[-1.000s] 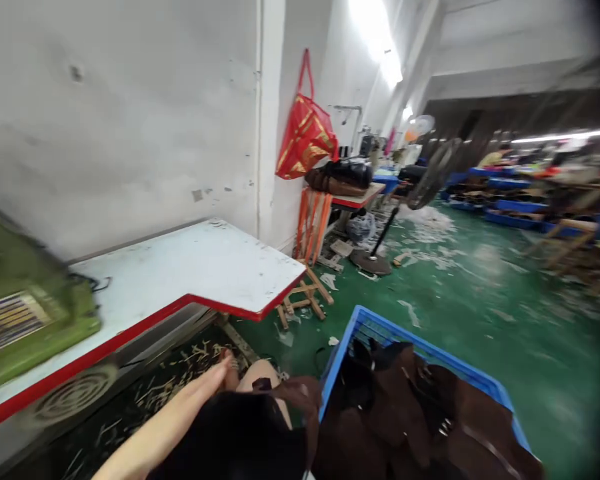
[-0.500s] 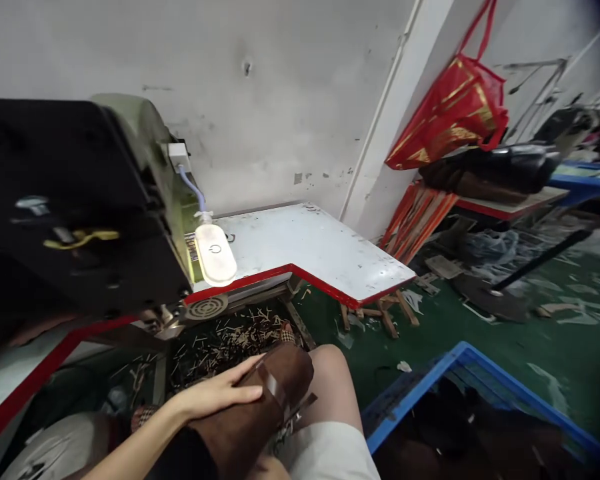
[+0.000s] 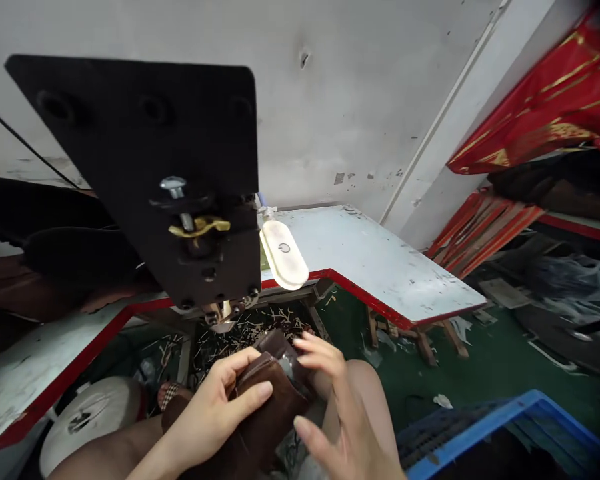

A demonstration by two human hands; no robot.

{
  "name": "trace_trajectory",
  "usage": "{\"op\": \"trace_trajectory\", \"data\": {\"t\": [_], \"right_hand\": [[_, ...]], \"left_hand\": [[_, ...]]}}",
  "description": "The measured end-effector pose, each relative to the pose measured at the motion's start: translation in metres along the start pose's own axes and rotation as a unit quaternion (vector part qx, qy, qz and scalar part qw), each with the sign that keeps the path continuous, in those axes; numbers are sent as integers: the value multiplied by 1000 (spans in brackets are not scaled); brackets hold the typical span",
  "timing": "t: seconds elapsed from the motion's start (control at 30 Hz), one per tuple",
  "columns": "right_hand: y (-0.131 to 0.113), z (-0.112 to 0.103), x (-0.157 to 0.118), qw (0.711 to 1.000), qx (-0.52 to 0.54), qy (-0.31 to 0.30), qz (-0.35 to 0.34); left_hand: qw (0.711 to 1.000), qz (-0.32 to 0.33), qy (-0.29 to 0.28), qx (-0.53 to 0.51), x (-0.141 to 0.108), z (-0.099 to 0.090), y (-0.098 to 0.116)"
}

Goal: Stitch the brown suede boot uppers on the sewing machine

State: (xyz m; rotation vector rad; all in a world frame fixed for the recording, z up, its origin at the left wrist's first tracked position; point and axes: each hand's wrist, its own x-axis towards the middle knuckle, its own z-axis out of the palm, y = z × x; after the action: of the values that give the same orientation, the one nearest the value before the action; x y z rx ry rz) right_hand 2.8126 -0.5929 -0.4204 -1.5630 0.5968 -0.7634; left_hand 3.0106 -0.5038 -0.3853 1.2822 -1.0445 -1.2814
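Over my lap lies a brown leather boot upper (image 3: 273, 400), its opening facing away from me with a paler patch of lining inside. My left hand (image 3: 225, 397) grips its left edge, thumb on top and fingers curled underneath. To the right of the piece, my right hand (image 3: 343, 407) is held with thumb and fingers apart, the fingertips close to the opening. Whether they touch it I cannot tell. The lower part of the upper is hidden by my left hand and forearm.
A sewing machine head (image 3: 200, 160) with a lit lamp (image 3: 284, 255) stands ahead. Its red-edged table (image 3: 380, 260) runs right. Dark pieces (image 3: 75, 247) lie at left. A blue crate (image 3: 485, 427) stands right, a white round container (image 3: 95, 417) lower left. Scraps litter the floor.
My right hand has come into view beside the boot upper. My left hand has shifted from lying on it to gripping its edge. The view has turned left.
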Motion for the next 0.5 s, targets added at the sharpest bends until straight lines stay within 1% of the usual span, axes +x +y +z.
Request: {"op": "trace_trajectory", "data": {"t": [0.03, 0.07, 0.1, 0.13, 0.2, 0.27, 0.3, 0.4, 0.5], "right_hand": [[-8, -7, 11, 997, -43, -54, -26], [-17, -13, 21, 991, -80, -95, -42], [-25, -17, 29, 986, -107, -118, -48], [-32, -18, 36, 986, -118, -113, -44], [-41, -18, 46, 990, -125, -61, -29], [-47, -15, 52, 991, -132, -19, -21], [-50, -14, 55, 990, -140, -10, -15], [-60, -14, 63, 984, -177, -14, -3], [-71, -14, 72, 977, -212, -39, -3]], "left_hand": [[1000, 12, 18, 0, -5, 0, 5], [999, 23, 44, 4, -9, -1, 9], [997, 32, 75, 16, -13, -1, 13], [992, 42, 110, 40, -16, -2, 16], [975, 61, 186, 109, -20, -3, 22], [951, 81, 243, 172, -22, -1, 29], [941, 84, 266, 194, -22, 1, 33], [922, 59, 316, 214, -20, 7, 43], [923, 41, 336, 182, -17, 10, 49]]}}
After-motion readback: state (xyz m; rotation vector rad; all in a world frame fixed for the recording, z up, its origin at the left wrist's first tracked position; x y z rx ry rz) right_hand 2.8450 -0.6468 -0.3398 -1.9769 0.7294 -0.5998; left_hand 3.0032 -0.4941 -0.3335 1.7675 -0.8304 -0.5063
